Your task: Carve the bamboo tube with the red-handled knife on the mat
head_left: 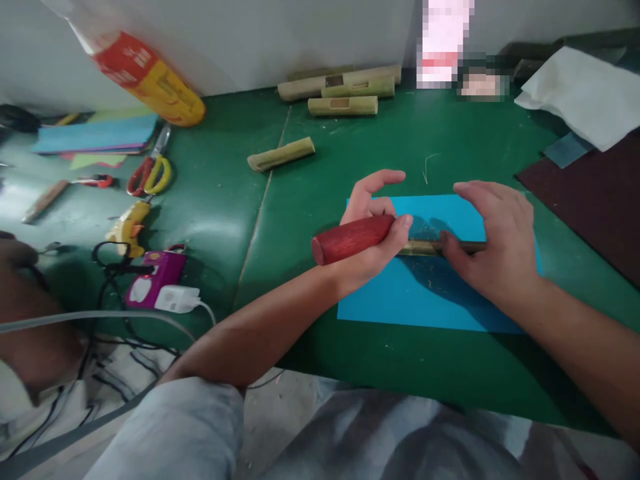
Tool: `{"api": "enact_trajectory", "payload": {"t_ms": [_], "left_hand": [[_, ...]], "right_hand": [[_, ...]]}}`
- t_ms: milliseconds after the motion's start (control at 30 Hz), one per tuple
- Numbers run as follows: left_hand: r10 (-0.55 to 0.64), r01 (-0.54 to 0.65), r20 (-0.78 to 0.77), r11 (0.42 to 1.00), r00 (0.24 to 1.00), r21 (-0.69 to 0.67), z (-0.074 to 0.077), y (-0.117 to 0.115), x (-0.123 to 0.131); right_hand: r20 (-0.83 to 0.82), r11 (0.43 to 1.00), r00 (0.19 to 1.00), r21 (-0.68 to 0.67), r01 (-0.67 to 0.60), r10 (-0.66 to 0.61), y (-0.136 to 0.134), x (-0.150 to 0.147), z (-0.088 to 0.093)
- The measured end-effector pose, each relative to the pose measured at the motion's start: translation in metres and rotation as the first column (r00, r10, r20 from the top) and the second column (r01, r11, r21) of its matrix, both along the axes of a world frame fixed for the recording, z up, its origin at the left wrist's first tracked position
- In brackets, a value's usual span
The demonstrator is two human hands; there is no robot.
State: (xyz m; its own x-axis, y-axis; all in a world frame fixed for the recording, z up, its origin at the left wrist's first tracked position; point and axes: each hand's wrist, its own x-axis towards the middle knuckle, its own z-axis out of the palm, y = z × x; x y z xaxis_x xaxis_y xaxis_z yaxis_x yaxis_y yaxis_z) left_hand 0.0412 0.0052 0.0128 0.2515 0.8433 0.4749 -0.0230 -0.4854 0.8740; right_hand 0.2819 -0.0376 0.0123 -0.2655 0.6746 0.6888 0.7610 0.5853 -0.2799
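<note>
A red wooden-handled tool [353,240] lies across the palm of my left hand [373,250]. The thumb presses near the handle's right end, while the index finger is lifted and bent; the tool's working end is hidden. Between my hands runs a thin, brownish bamboo stick [423,248]. My right hand [505,247] has its thumb on the stick and its fingers curved above the far side. Whether the stick touches the tool cannot be seen. Both hands are over a blue sheet [380,293] scattered with small shavings.
Cut bamboo pieces [283,155] lie on the green table [210,200], several near the wall. Scissors [150,175], a yellow glue gun [129,227], a purple power strip [157,277] with cables and an orange drink bottle [170,90] are left. Another person's arm [40,307] shows at far left.
</note>
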Motion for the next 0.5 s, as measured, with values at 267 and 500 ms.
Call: {"api": "enact_trajectory", "payload": {"t_ms": [267,500], "left_hand": [[-0.002,0.021,-0.175,0.995,0.985,0.102,-0.009,-0.005,0.002],[-0.077,0.133,-0.216,0.957,0.973,0.259,-0.018,-0.011,0.006]], "right_hand": [[0.071,0.996,0.995,0.049,-0.074,0.071,-0.014,-0.021,0.001],[0.107,0.984,0.979,0.023,-0.177,0.174,-0.018,-0.027,0.004]]}}
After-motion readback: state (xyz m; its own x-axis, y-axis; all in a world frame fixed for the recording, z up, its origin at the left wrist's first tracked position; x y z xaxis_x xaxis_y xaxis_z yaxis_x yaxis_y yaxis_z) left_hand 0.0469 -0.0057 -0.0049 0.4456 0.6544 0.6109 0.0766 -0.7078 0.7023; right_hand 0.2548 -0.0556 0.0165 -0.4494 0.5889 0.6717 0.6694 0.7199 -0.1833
